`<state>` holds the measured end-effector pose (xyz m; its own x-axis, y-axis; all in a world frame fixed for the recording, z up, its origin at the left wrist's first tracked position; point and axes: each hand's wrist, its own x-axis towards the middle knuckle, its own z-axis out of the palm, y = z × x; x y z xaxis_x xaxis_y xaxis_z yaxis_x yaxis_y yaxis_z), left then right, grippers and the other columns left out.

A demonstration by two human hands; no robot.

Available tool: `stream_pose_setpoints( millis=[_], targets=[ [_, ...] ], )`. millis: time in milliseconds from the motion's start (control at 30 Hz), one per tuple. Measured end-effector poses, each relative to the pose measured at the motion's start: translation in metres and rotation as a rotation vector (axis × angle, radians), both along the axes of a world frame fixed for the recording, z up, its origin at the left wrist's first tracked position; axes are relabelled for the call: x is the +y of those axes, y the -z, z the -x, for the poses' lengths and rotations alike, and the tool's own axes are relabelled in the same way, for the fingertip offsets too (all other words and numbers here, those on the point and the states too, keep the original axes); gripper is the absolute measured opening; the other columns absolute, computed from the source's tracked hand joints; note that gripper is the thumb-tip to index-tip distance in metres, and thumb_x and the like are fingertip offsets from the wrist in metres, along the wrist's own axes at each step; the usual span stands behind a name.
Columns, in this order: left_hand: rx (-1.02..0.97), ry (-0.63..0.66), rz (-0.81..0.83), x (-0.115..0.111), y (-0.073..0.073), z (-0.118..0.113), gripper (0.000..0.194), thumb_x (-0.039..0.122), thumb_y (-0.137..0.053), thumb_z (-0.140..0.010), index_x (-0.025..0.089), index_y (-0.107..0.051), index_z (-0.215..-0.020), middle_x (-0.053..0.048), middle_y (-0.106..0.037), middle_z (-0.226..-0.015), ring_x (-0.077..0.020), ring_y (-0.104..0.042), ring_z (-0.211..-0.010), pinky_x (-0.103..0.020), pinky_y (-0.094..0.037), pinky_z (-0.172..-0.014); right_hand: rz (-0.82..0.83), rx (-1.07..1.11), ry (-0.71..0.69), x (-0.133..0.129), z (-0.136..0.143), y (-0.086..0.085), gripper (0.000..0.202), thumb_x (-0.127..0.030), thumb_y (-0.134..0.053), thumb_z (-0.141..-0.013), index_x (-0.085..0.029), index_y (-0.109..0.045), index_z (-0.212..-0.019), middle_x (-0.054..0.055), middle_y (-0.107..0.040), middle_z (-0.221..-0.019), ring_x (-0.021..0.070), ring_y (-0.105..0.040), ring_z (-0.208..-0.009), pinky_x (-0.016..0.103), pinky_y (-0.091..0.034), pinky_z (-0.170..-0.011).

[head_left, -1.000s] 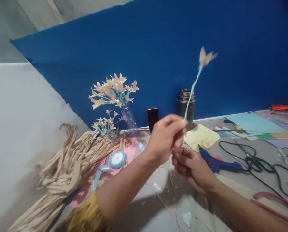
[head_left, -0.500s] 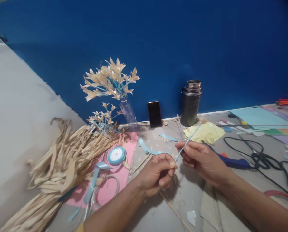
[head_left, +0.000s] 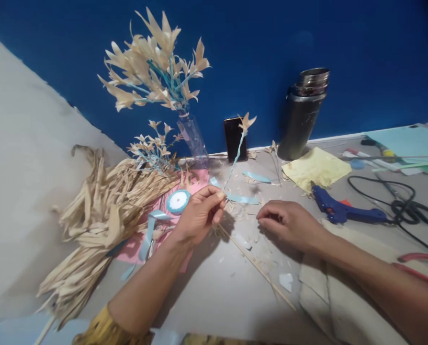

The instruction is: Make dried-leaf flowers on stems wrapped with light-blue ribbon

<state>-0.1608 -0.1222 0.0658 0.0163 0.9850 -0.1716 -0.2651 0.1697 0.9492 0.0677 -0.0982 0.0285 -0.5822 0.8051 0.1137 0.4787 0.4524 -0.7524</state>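
My left hand (head_left: 204, 211) pinches the lower end of a thin stem wrapped in light blue, with a small husk flower (head_left: 247, 123) at its top, upright in front of the phone. To the right, my right hand (head_left: 287, 223) rests low over the table, thumb and fingertips nearly together; whether anything small is between them is hidden. Light blue ribbon pieces (head_left: 243, 198) and small scraps lie between and behind the hands. A blue glue gun (head_left: 354, 211) lies right of my right hand. The ribbon roll (head_left: 178, 201) sits beside my left hand.
Dried husks (head_left: 109, 211) heap at the left on pink paper (head_left: 131, 249). Behind stand husk flowers in a clear bottle (head_left: 192, 136), a black phone (head_left: 232, 139) and a dark flask (head_left: 302, 115). Yellow paper (head_left: 316, 167), black cable and red handles (head_left: 420, 268) lie at the right.
My right hand has let go of the blue stem and moved down to the table. My left hand has moved left, with the flower now more upright. The view has tilted down.
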Motion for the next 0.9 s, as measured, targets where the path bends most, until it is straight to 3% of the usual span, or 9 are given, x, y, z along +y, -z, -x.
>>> stream_pose_setpoints(
  millis=[133,300,367,467,567,633,800,900],
  targets=[
    [-0.003,-0.071,0.04,-0.007,0.015,0.008,0.024,0.029,-0.076,-0.073,0.016,-0.056,-0.074,0.006,-0.06,-0.065,-0.0028,-0.046,-0.039,-0.015,-0.032,-0.039,-0.208,-0.206,-0.296,-0.016,0.01,0.01,0.012,-0.019,-0.06,-0.087,-0.022,-0.07,-0.093,0.006,-0.069,-0.094,0.0233,-0.059,-0.094,0.033,-0.043,-0.078],
    [-0.019,-0.042,0.081,-0.011,0.029,0.004,0.025,0.031,-0.077,-0.073,0.016,-0.057,-0.074,0.004,-0.061,-0.066,-0.0031,-0.045,-0.039,-0.016,-0.032,-0.038,-0.255,-0.275,-0.282,-0.022,0.025,0.014,0.018,-0.021,-0.054,-0.092,-0.021,-0.069,-0.082,0.007,-0.065,-0.089,0.023,-0.056,-0.09,0.032,-0.04,-0.073],
    [-0.002,-0.02,0.092,-0.012,0.03,0.002,0.023,0.032,-0.076,-0.075,0.016,-0.059,-0.075,0.003,-0.063,-0.069,-0.0038,-0.048,-0.041,-0.016,-0.033,-0.04,-0.149,-0.126,-0.175,-0.018,0.027,0.012,0.021,-0.021,-0.052,-0.094,-0.021,-0.067,-0.079,0.006,-0.065,-0.085,0.0213,-0.057,-0.085,0.032,-0.04,-0.073],
    [0.027,-0.021,0.091,-0.013,0.027,-0.004,0.021,0.033,-0.076,-0.076,0.015,-0.065,-0.078,-0.004,-0.071,-0.087,-0.0072,-0.058,-0.053,-0.019,-0.041,-0.047,0.26,0.208,0.045,-0.01,0.023,0.007,0.02,-0.033,-0.055,-0.092,-0.02,-0.063,-0.079,0.001,-0.061,-0.071,0.016,-0.054,-0.066,0.029,-0.039,-0.064],
    [0.04,0.011,0.074,-0.011,0.025,-0.011,0.021,0.033,-0.079,-0.074,0.015,-0.071,-0.078,-0.009,-0.072,-0.104,-0.0095,-0.063,-0.068,-0.021,-0.046,-0.059,0.601,0.449,0.178,-0.003,0.015,0.005,0.031,-0.049,-0.064,-0.086,-0.019,-0.061,-0.076,-0.005,-0.048,-0.056,0.0108,-0.04,-0.051,0.024,-0.029,-0.051],
    [0.035,0.049,0.057,-0.009,0.027,-0.017,0.021,0.033,-0.081,-0.073,0.014,-0.073,-0.078,-0.009,-0.073,-0.102,-0.0093,-0.062,-0.069,-0.023,-0.045,-0.064,0.687,0.544,0.226,-0.001,0.011,0.006,0.035,-0.053,-0.069,-0.081,-0.019,-0.061,-0.075,-0.006,-0.044,-0.053,0.009,-0.035,-0.049,0.023,-0.024,-0.048],
    [-0.027,0.055,0.043,-0.005,0.033,-0.033,0.022,0.033,-0.082,-0.071,0.013,-0.073,-0.073,-0.006,-0.07,-0.073,-0.0122,-0.06,-0.066,-0.026,-0.046,-0.067,0.861,0.645,0.258,0.002,0.01,0.007,0.038,-0.054,-0.073,-0.077,-0.018,-0.061,-0.075,-0.006,-0.045,-0.053,0.0063,-0.032,-0.045,0.022,-0.019,-0.046],
    [-0.089,0.036,0.099,-0.005,0.036,-0.039,0.025,0.033,-0.084,-0.068,0.011,-0.073,-0.073,-0.006,-0.068,-0.067,-0.0128,-0.06,-0.062,-0.026,-0.046,-0.063,0.856,0.648,0.269,0.003,0.01,0.007,0.036,-0.051,-0.073,-0.077,-0.018,-0.063,-0.084,-0.006,-0.047,-0.055,0.0066,-0.034,-0.046,0.022,-0.022,-0.046]
  ],
)
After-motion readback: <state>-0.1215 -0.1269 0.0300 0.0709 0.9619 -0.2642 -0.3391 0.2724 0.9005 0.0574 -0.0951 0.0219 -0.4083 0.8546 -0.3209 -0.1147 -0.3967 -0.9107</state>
